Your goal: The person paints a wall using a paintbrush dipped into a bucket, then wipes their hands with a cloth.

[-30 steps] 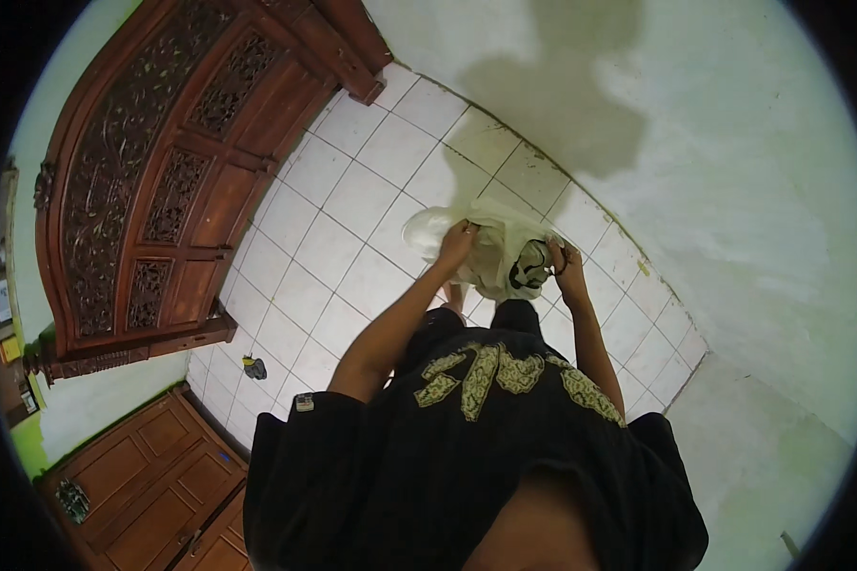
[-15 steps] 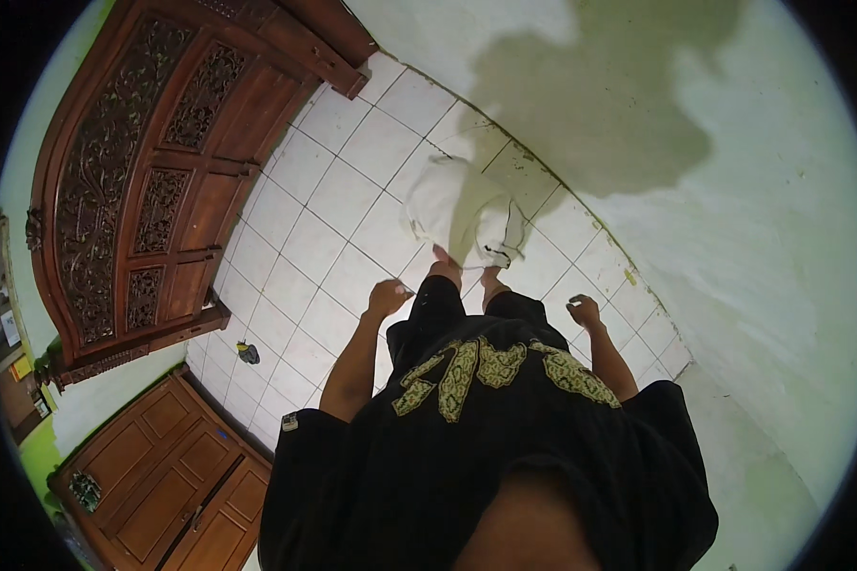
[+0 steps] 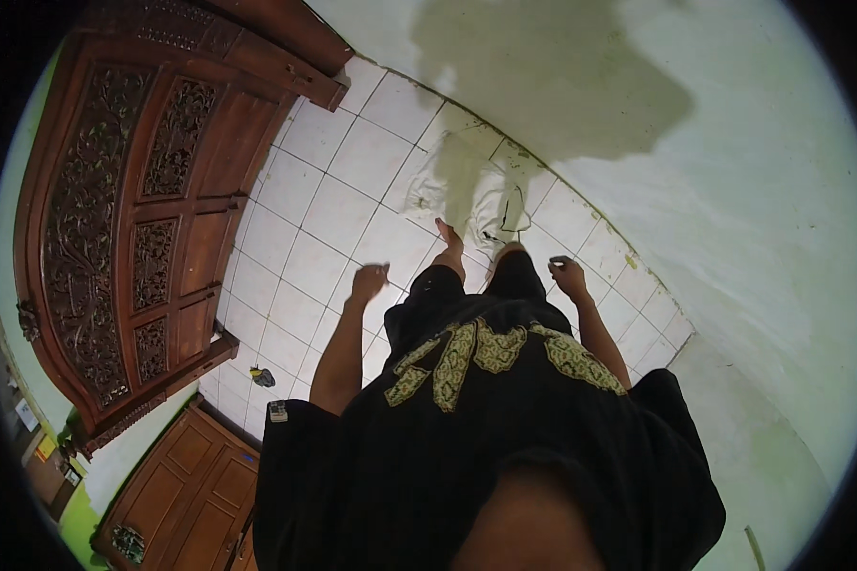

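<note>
A white, crumpled piece of cloth with a thin dark cord or trim lies spread on the tiled floor in front of me. My left foot is at its near edge, and my right foot is mostly hidden below the knee. Away from the cloth, my left hand hangs beside my left thigh, slightly blurred, its fingers loosely bent. On the other side my right hand hangs near my right thigh with fingers half curled and a gap by the thumb. I see nothing held in either hand.
Along the left stands a large carved dark wood panel. A brown wooden cabinet is at the lower left, and a small dark and yellow item lies on the floor. A pale green wall borders the right side.
The white cloth has sunk from a puffed shape to a flatter one. Both hands have shifted a little forward and to the left, and my left foot shows farther forward.
</note>
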The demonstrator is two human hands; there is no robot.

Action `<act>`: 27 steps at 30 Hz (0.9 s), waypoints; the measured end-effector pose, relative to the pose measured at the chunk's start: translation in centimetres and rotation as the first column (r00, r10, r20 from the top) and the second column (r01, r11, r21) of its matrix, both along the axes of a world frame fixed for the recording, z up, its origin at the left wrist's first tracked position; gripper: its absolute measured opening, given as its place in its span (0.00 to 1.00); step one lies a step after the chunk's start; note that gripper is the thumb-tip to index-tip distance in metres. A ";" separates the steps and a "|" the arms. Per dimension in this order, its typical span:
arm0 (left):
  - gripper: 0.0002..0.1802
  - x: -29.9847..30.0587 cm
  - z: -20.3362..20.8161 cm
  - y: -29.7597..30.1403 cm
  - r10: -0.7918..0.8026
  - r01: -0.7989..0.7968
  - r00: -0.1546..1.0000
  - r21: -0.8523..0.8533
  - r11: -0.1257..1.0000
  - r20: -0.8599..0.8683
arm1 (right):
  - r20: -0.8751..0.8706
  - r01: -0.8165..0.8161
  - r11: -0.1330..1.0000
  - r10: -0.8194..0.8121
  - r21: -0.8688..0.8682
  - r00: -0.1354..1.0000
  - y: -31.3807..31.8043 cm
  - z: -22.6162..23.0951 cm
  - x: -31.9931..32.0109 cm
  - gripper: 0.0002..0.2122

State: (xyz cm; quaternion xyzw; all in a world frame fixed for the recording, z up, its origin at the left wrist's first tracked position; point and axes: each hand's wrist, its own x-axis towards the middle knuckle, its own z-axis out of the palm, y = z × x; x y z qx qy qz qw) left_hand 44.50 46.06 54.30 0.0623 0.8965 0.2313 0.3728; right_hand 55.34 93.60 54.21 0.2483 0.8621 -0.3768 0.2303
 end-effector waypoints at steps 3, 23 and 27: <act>0.25 -6.6 5.5 3.3 0.209 -0.208 0.978 0.099 0.973 0.001 | -0.009 0.046 0.998 -0.047 -0.039 0.999 -1.3 -0.6 -2.8 0.13; 0.26 -2.4 1.3 -5.9 0.233 -0.217 0.959 -0.112 0.970 0.159 | 0.144 0.194 0.981 -0.195 0.021 0.970 -0.1 -5.5 -3.3 0.12; 0.26 -4.5 1.6 -5.2 0.272 -0.269 0.957 -0.038 0.962 0.100 | 0.024 0.127 0.987 -0.126 -0.094 0.992 -1.9 -3.5 -5.9 0.12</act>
